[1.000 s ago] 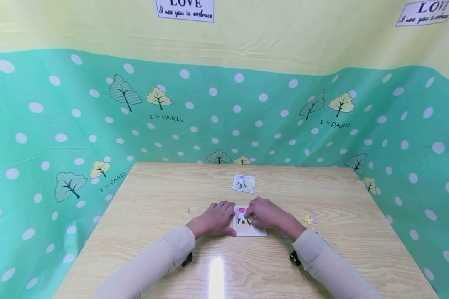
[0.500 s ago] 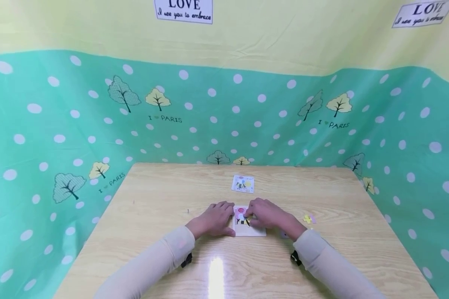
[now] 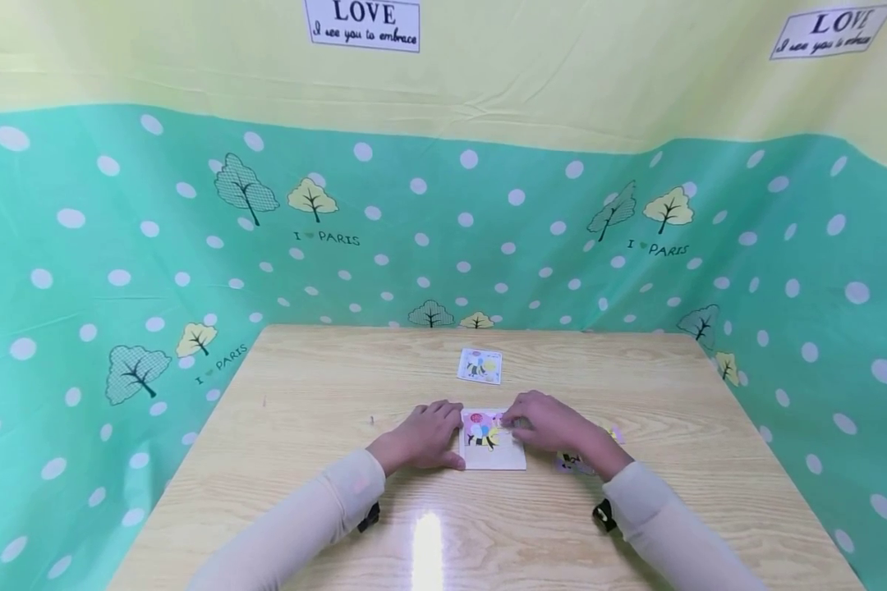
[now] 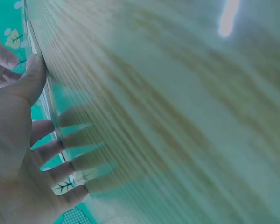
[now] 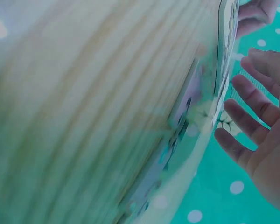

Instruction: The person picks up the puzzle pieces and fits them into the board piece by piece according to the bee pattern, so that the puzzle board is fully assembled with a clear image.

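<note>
A white square puzzle board (image 3: 494, 460) lies on the table, its upper part filled with a bee picture (image 3: 482, 433) and a red round shape. Along its left edge rests my left hand (image 3: 420, 437); in the left wrist view the thumb (image 4: 35, 74) touches the board's edge and the other fingers are spread. My right hand (image 3: 545, 423) is over the board's upper right corner, fingertips at a pink part of the picture. The right wrist view has its fingers (image 5: 247, 121) fairly straight and apart, with no piece visible between them.
Loose printed puzzle pieces (image 3: 571, 462) lie right of the board, partly behind the right forearm. Beyond the board is a card (image 3: 480, 366) with a similar bee picture. A patterned green and yellow cloth (image 3: 443, 213) hangs around the wooden table (image 3: 310, 394).
My right hand has moved right from the middle of the picture to the board's upper right, uncovering more of the bee and the loose pieces. The left hand stays at the board.
</note>
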`<state>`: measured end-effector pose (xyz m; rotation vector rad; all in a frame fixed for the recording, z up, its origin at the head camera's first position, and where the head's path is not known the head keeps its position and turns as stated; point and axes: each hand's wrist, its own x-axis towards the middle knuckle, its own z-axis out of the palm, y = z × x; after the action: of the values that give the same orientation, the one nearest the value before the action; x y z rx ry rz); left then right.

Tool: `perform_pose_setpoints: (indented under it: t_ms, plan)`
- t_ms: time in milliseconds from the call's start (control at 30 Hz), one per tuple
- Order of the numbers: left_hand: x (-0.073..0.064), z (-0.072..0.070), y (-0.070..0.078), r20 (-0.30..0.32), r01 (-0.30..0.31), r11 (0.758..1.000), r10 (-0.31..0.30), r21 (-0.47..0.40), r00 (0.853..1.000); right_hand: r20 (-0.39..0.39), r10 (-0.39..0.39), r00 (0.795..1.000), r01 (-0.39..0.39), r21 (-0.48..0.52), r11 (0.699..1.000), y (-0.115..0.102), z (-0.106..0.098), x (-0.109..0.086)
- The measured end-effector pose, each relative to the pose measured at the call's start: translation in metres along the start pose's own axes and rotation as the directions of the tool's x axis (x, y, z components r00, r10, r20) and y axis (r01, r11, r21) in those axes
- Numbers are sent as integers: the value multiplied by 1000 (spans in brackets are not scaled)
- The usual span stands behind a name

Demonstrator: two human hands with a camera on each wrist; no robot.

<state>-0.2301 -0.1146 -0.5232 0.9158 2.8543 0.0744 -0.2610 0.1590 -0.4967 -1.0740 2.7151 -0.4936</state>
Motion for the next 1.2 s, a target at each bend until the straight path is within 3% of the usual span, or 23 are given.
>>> perform_pose_setpoints:
  t_ms: [400,1200]
  plan:
    - [0,1,0,7,3,1000,-3,0,1000,-16,98,995,-97,41,994,31,-9,-27]
    - [0,0,0,5,6,1000,-6,-2,1000,-94,199,976,-195,47,980,84,-23,-86]
